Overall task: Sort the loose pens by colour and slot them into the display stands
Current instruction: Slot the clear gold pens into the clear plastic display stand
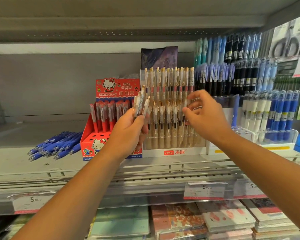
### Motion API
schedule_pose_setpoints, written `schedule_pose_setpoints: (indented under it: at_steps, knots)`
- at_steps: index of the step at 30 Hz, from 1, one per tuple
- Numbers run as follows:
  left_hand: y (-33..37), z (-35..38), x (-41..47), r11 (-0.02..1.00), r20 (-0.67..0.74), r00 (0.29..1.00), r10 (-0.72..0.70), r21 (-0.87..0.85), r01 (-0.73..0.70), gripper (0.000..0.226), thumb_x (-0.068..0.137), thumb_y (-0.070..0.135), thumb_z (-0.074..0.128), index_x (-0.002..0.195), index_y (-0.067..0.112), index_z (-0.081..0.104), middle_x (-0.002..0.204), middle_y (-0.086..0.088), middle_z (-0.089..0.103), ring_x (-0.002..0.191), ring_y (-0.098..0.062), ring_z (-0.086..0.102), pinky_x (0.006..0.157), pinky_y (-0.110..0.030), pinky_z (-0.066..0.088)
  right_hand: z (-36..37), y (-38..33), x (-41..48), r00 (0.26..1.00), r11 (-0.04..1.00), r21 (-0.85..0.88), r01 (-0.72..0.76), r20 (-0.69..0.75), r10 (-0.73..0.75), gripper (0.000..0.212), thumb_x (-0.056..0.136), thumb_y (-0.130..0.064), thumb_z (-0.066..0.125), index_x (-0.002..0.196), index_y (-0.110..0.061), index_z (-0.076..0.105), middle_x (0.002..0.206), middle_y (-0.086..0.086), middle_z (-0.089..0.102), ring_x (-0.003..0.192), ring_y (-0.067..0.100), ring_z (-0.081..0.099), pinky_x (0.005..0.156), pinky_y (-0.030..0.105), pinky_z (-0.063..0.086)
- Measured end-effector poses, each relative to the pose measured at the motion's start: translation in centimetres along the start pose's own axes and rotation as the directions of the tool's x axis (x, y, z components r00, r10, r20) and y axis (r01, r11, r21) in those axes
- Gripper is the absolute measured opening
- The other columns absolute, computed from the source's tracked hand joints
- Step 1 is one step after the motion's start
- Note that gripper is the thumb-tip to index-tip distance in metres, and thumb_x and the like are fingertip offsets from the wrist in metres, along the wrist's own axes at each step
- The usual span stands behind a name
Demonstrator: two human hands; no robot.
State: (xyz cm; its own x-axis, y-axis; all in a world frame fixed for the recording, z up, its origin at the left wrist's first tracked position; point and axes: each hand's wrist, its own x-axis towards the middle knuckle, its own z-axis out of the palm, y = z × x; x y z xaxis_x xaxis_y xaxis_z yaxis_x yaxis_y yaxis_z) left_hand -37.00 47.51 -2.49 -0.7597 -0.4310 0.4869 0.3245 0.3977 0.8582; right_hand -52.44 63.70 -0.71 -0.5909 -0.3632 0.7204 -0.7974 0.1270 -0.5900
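Note:
My left hand grips a small bunch of clear pens with gold clips, held upright in front of the shelf. My right hand pinches one clear pen at the right side of the tiered clear display stand, which is filled with rows of the same gold-clipped pens. A red Hello Kitty stand with red pens sits just left of it, with empty holes in its front row. Several loose blue pens lie in a pile on the shelf at the left.
Right of the clear stand are racks of blue, black and white pens. A wire rail runs along the shelf front, with price tags below. Notebooks are stacked on the lower shelf. Packaged scissors hang at top right.

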Motion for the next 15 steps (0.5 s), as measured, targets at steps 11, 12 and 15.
schedule_pose_setpoints:
  at_steps: [11, 12, 15]
  knots:
    - [0.19, 0.48, -0.23, 1.000, 0.042, 0.999, 0.021, -0.023, -0.020, 0.016, 0.105, 0.016, 0.044, 0.112, 0.018, 0.058, 0.077, -0.001, 0.069, 0.057, -0.017, 0.063, 0.049, -0.033, 0.057, 0.69, 0.15, -0.81, 0.995, 0.990, -0.126, 0.061, 0.090, -0.050, 0.024, 0.092, -0.019, 0.065, 0.104, -0.028, 0.046, 0.074, -0.001, 0.062, 0.062, 0.006, 0.059, 0.058, 0.025, 0.050]
    - [0.18, 0.44, -0.25, 0.999, 0.041, 0.999, 0.024, -0.022, -0.023, 0.016, 0.105, 0.016, 0.044, 0.112, 0.019, 0.058, 0.078, -0.002, 0.070, 0.058, -0.018, 0.064, 0.050, -0.033, 0.057, 0.64, 0.08, -0.90, 0.995, 0.987, -0.149, 0.067, 0.085, -0.055, 0.023, 0.092, -0.020, 0.065, 0.105, -0.027, 0.047, 0.078, -0.002, 0.062, 0.065, 0.008, 0.060, 0.061, 0.029, 0.053]
    - [0.09, 0.34, -0.23, 0.999, 0.046, 0.999, 0.030, -0.030, -0.029, 0.016, 0.104, 0.016, 0.046, 0.111, 0.020, 0.060, 0.082, -0.006, 0.071, 0.060, -0.019, 0.067, 0.050, -0.031, 0.057, 0.48, 0.00, -0.87, 0.995, 0.961, -0.259, 0.094, 0.062, -0.081, 0.028, 0.090, -0.027, 0.066, 0.113, -0.027, 0.051, 0.100, -0.004, 0.056, 0.072, 0.007, 0.056, 0.066, 0.030, 0.053]
